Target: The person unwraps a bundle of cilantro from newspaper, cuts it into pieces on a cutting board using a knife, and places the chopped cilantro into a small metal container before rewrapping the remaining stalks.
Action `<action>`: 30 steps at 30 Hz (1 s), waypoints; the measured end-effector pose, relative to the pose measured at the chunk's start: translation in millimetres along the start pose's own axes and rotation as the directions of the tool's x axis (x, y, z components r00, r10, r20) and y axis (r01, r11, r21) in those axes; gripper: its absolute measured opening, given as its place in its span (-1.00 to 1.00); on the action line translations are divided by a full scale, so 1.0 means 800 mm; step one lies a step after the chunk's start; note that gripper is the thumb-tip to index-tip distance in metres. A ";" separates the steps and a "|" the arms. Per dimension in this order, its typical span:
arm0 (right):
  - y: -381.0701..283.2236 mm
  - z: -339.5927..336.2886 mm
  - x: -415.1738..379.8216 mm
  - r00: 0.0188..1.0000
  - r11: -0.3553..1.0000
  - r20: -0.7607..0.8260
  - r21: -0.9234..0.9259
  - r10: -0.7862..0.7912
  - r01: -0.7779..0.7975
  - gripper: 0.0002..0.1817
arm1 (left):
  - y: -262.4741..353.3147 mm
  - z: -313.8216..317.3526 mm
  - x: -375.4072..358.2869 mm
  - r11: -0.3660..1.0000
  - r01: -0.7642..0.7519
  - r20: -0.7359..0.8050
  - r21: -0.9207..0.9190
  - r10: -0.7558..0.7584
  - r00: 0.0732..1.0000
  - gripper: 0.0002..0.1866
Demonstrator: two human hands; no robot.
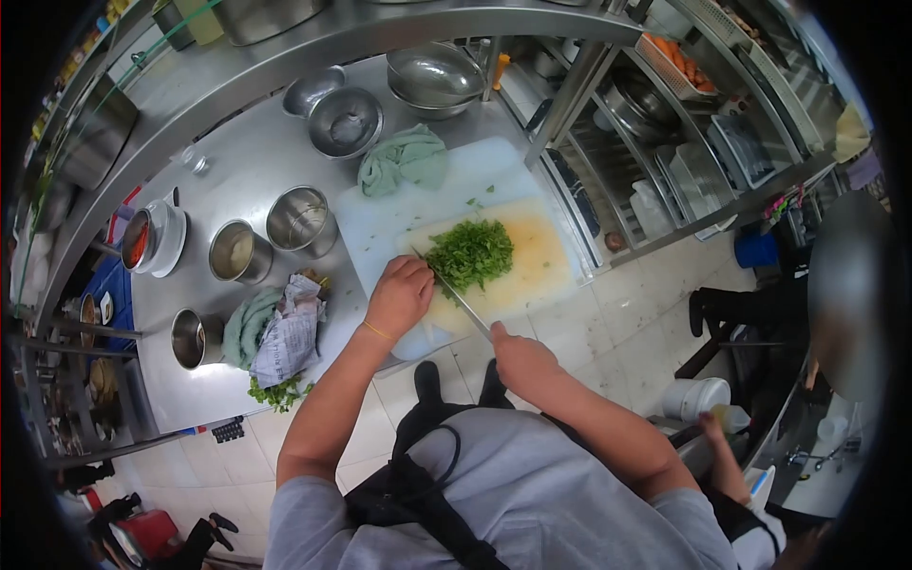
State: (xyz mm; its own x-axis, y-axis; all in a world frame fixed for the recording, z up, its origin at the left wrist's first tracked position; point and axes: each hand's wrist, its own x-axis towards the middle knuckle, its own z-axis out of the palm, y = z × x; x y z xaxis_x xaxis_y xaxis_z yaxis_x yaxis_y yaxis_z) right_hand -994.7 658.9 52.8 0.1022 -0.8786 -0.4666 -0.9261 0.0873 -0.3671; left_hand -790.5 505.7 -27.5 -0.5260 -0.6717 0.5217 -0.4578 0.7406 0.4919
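Chopped green herbs [475,252] lie in a heap on a stained, yellowish cutting board [543,249], which rests over a larger pale board [366,223]. My right hand [525,363] is wrapped round the handle of a knife [464,303], whose blade points up and left along the near edge of the heap. Bent fingers of my left hand [403,290] press down at the heap's left side, close to the blade's tip; whether they hold any herbs is hidden. A crumpled green cloth [404,160] sits at the boards' far edge.
Metal bowls [346,123] stand behind the boards. To the left are metal pots [302,221], newspaper-wrapped greens [290,332] and a second green cloth [249,323]. A metal shelf [380,26] crosses above. At the lower right, another person's hand [710,425] is near a white bucket [696,398].
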 end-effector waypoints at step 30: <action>0.084 0.003 -0.049 0.978 0.954 -0.169 0.289 0.126 -0.073 -0.63 | -0.113 -0.139 0.009 0.519 0.299 -0.057 0.801 -0.431 0.901 -0.84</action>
State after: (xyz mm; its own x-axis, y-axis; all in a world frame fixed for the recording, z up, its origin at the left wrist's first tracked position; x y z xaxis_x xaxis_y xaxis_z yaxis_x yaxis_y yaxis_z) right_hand -1059.7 700.7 44.6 -0.0782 -0.9271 -0.3666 -0.7862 0.2834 -0.5491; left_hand -673.7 431.6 9.3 -0.2359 -0.9252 0.2974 -0.9687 0.1998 -0.1470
